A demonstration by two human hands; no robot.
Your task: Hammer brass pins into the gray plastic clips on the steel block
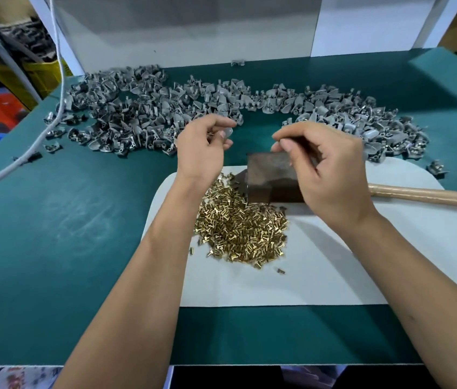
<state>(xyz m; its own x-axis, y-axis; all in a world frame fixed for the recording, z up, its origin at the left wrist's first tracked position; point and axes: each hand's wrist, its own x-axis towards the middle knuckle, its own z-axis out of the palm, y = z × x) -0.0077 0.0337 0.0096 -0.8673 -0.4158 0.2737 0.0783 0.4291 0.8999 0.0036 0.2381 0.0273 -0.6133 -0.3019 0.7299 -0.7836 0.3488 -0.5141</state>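
Clip held above the green surface (53, 220)

A gray plastic clip (228, 133) is pinched in the left hand (202, 147), past the brass pins (238, 228) heaped on the white mat (320, 262). The right hand (325, 169), fingers curled together, is held over the steel block (266, 178); whether anything is pinched cannot be told.

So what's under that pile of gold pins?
The pins lie on a white mat, which sits on the green table. What is under the mat there cannot be seen.
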